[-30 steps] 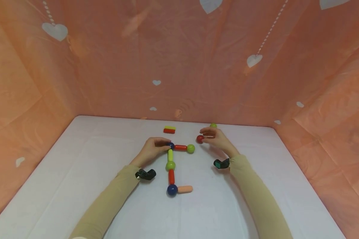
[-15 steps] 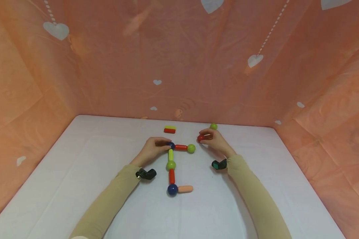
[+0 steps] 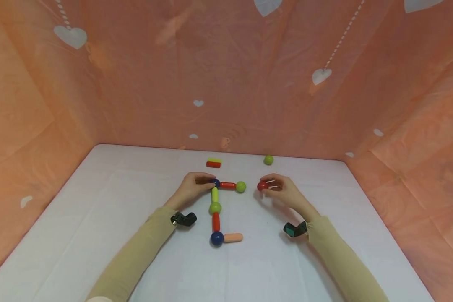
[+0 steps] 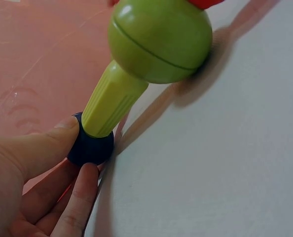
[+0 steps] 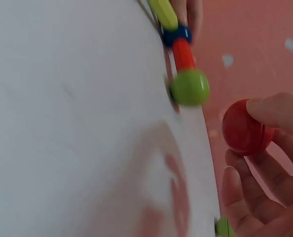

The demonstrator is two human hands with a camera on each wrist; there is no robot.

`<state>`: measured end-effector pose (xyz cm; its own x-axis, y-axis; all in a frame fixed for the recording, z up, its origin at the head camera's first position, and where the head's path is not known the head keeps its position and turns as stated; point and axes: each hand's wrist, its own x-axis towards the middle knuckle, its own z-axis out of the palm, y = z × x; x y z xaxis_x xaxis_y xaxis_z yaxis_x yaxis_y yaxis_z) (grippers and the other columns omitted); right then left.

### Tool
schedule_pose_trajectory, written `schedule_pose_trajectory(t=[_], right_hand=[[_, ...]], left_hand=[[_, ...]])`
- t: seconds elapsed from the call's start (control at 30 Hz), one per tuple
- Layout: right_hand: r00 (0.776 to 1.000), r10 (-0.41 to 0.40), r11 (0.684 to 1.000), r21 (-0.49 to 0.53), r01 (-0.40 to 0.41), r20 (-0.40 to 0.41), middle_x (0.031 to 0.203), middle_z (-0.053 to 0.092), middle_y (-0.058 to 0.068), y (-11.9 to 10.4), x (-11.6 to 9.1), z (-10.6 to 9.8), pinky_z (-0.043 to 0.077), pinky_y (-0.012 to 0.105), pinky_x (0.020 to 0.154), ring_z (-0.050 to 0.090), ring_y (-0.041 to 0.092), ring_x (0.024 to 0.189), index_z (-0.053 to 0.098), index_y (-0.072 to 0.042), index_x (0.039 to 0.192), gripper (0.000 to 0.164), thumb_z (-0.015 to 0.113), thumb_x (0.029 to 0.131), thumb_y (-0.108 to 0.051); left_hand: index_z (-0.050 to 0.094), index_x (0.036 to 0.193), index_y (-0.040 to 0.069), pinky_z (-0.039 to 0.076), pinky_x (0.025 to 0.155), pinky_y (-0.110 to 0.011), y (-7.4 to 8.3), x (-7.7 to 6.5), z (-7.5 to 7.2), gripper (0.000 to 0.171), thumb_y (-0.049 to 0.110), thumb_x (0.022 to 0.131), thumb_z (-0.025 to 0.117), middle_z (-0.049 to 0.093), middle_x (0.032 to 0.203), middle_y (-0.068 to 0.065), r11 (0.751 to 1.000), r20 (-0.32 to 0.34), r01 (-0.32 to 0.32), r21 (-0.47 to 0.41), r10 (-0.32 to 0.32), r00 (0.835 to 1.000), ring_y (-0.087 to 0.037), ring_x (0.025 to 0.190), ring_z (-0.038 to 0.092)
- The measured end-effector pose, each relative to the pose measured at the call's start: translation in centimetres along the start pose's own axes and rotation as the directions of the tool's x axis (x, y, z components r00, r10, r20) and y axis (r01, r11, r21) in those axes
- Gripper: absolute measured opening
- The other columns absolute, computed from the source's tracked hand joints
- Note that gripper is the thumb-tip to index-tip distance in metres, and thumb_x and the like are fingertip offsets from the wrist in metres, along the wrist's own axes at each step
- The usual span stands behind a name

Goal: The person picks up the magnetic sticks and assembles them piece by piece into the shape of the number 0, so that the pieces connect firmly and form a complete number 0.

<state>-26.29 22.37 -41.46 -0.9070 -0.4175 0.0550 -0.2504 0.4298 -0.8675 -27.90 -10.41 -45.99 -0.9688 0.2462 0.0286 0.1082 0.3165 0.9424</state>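
My left hand [image 3: 191, 187] pinches a dark blue ball [image 4: 91, 145] at the far corner of a joined ball-and-rod shape. From that ball a red rod [image 3: 228, 185] runs right to a green ball [image 3: 240, 187]. A yellow-green rod [image 4: 112, 101] leads toward me to another green ball [image 3: 215, 208]. Beyond it come a red rod [image 3: 216, 222], a second blue ball [image 3: 217, 238] and a peach rod [image 3: 233, 238] pointing right. My right hand [image 3: 285, 191] holds a red ball [image 5: 245, 129] between thumb and fingertips, right of the shape and above the table.
A loose yellow-green rod [image 3: 214, 160] and a red rod [image 3: 213, 165] lie side by side at the back of the white table [image 3: 143, 167]. A single green ball [image 3: 268, 160] sits near the back edge. An orange curtain [image 3: 226, 84] surrounds the table.
My right hand has taken hold of the red ball and brought it nearer to me and slightly right, uncovering the green ball behind. The left hand stays on the blue ball.
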Motion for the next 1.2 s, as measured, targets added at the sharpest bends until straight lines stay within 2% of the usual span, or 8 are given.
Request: schedule_pose_trajectory(t=[0.17,0.37,0.67,0.87,1.2], right_hand=[[0.997,-0.046,0.998,0.037,0.043,0.066,0.116,0.061,0.014,-0.4,-2.3,1.6,0.052,0.027,0.085,0.058,0.03,0.106,0.06,0.0,0.12,0.036,0.071,0.086,-0.005],[0.986,-0.066,0.998,0.029,0.063,0.153,0.114,0.063,0.008,-0.7,-4.2,3.9,0.051,0.029,0.086,0.059,0.025,0.104,0.062,-0.005,0.118,0.034,0.072,0.085,-0.006],[0.962,-0.032,0.999,-0.021,0.039,0.272,0.115,0.062,-0.003,-1.1,-6.3,5.6,0.048,0.029,0.09,0.057,0.018,0.102,0.063,-0.013,0.119,0.036,0.074,0.085,-0.013],[0.956,-0.058,0.997,-0.027,0.069,0.286,0.113,0.063,-0.005,-1.6,-6.9,6.1,0.049,0.03,0.089,0.055,0.018,0.1,0.062,-0.015,0.12,0.037,0.074,0.085,-0.016],[0.96,-0.077,0.996,-0.021,0.086,0.27,0.11,0.063,-0.008,-1.6,-7.3,6.7,0.05,0.03,0.085,0.056,0.017,0.097,0.063,-0.015,0.117,0.037,0.076,0.083,-0.015]], left_hand=[[0.069,0.116,0.015,0.046,0.095,-0.034,-0.2,0.1,-0.1,0.029,0.018,0.087,0.073,0.065,0.114,0.0,1.0,-0.004,0.008,0.012,-0.008,1.0,-0.018,0.108,0.058],[0.069,0.116,0.015,0.046,0.095,-0.033,-0.3,0.2,-0.1,0.029,0.018,0.087,0.072,0.065,0.115,0.0,1.0,0.001,0.016,0.008,-0.016,1.0,-0.018,0.109,0.058],[0.069,0.116,0.015,0.045,0.096,-0.034,-0.1,0.0,0.0,0.029,0.02,0.087,0.072,0.065,0.115,0.0,1.0,0.004,0.013,0.001,-0.013,1.0,-0.018,0.109,0.057],[0.067,0.119,0.011,0.045,0.096,-0.035,0.2,-0.1,-0.1,0.032,0.019,0.088,0.071,0.065,0.115,-0.001,1.0,0.008,0.002,0.002,-0.002,1.0,-0.018,0.108,0.057],[0.068,0.116,0.013,0.045,0.096,-0.034,0.2,-0.1,0.0,0.03,0.019,0.087,0.072,0.065,0.114,0.0,1.0,-0.002,0.018,0.002,-0.018,1.0,-0.018,0.108,0.057]])
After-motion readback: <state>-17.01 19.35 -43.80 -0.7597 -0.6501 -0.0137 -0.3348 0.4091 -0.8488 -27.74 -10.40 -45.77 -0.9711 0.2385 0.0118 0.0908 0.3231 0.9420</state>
